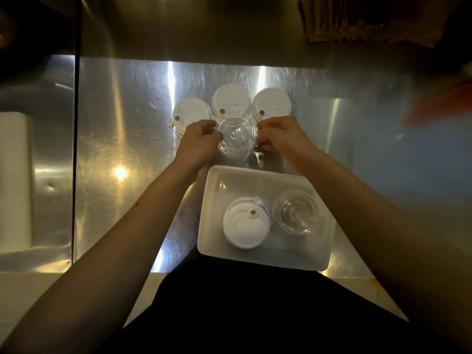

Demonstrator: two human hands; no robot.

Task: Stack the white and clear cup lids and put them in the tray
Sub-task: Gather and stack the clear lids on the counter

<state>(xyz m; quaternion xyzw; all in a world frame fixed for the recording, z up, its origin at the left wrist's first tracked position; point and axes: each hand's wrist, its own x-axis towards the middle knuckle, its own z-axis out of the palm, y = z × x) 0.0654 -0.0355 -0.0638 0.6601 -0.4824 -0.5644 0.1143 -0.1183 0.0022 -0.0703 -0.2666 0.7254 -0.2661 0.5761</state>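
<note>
A stack of clear lids (237, 135) sits between my hands on the steel counter. My left hand (199, 139) pinches its left rim and my right hand (279, 135) grips its right rim. Behind it lie three white lids: one at the left (190, 112), one in the middle (231, 98), one at the right (271, 101). The white tray (263, 259) stands close to me and holds a white lid stack (245, 224) on its left and a clear lid stack (295, 213) on its right.
The steel counter (122, 118) spreads wide to the left and right of the lids. A white block (14, 182) stands at the far left past a dark vertical bar (76, 123). A blurred orange shape (439, 103) shows at the far right.
</note>
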